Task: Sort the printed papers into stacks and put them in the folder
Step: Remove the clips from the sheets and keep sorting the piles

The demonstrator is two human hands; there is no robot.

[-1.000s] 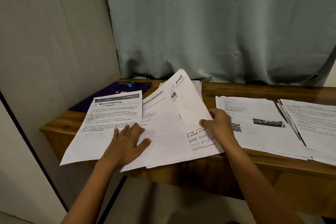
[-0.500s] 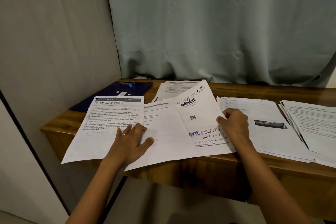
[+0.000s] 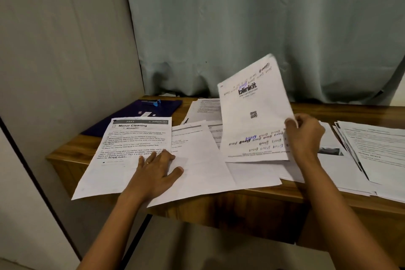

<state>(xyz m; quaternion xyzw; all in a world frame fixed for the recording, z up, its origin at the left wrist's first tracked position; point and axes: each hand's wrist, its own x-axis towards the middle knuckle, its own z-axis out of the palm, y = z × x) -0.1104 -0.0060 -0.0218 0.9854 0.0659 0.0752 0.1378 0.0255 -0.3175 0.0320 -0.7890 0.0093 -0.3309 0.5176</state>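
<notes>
Now the right hand pinches the blinkit sheet, lifted; the left hand, flat, pins loose papers. Lay it squarely on its stack; the folder lies beyond the left hand.

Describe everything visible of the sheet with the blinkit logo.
The blinkit sheet is thin white printed paper, slightly bowed: bold black logo near the top, a QR code mid-page, fine print along the bottom, and handwriting in black and blue ink above and below. It stands tilted up off the desk, top toward the curtain. The right hand pinches its right edge. Its lower edge hangs by the spread papers; contact there is unclear.
</notes>
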